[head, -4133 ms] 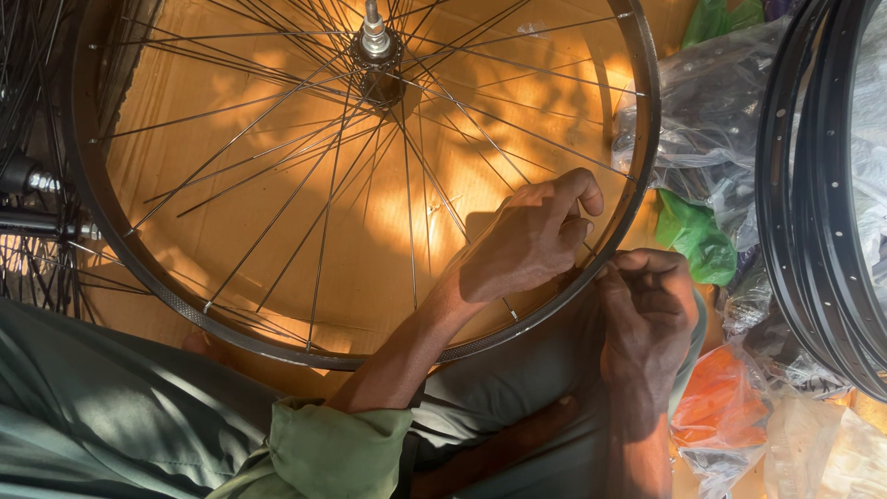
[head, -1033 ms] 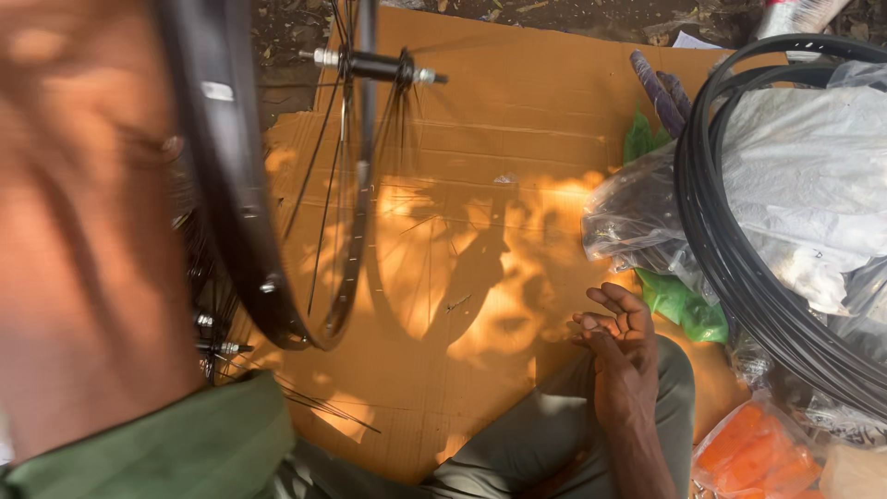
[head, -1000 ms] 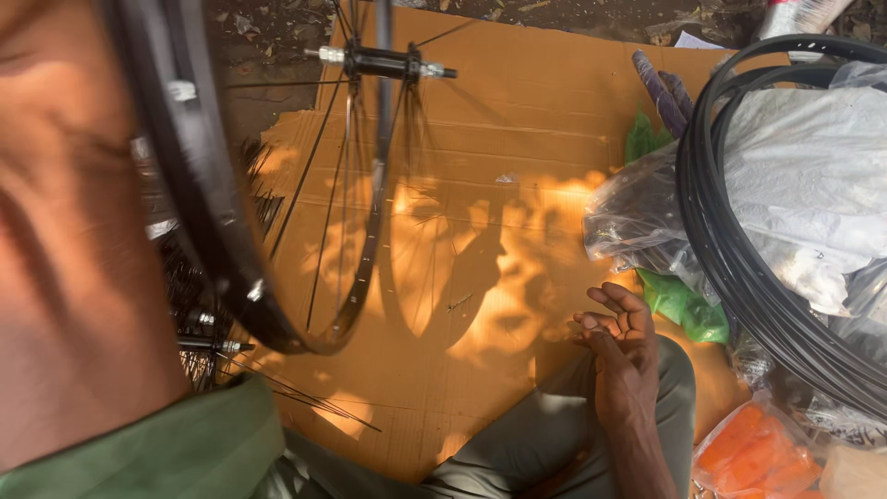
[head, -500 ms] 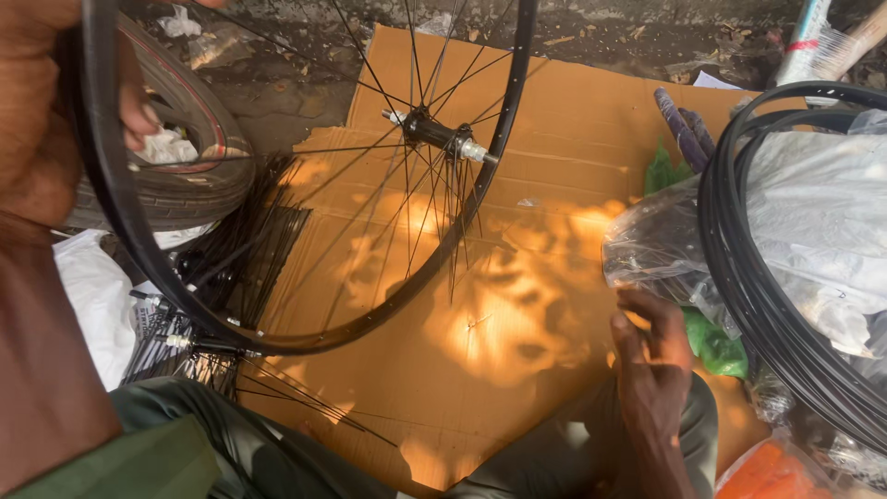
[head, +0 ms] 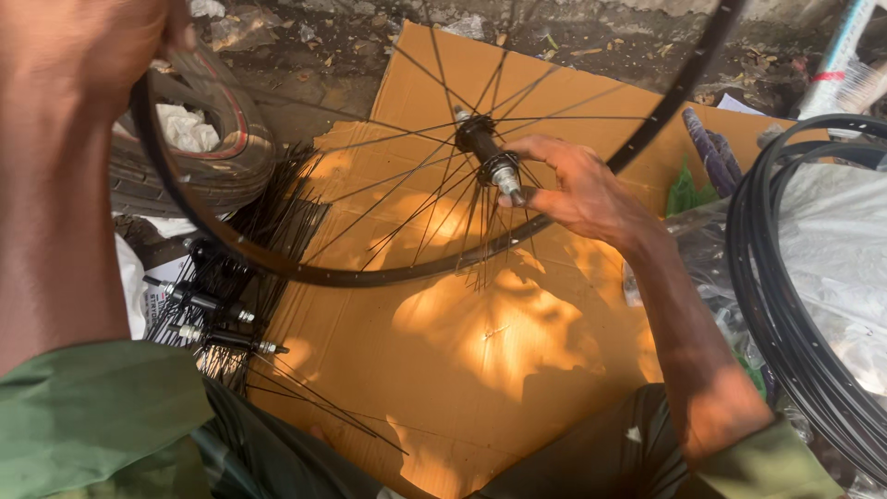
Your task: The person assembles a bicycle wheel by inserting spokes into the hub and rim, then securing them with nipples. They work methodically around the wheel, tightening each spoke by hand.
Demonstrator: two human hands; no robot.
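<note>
A black spoked bicycle wheel [head: 351,273] hangs tilted over a sheet of brown cardboard [head: 499,351]. My left hand [head: 88,51] is raised at the upper left and grips the wheel's rim. My right hand [head: 577,189] reaches in from the right, its thumb and fingers closed on the axle end of the hub [head: 488,157] at the wheel's middle. Thin spokes fan out from the hub to the rim.
A pile of loose spokes and hubs [head: 217,305] lies left of the cardboard, beside an old tyre [head: 217,152]. Several black rims [head: 785,305] lean at the right over clear plastic bags. Dirt ground lies beyond.
The wheel has swung from edge-on to nearly face-on. My right hand rose from my lap and took hold of the hub axle; my left hand stays on the rim.
</note>
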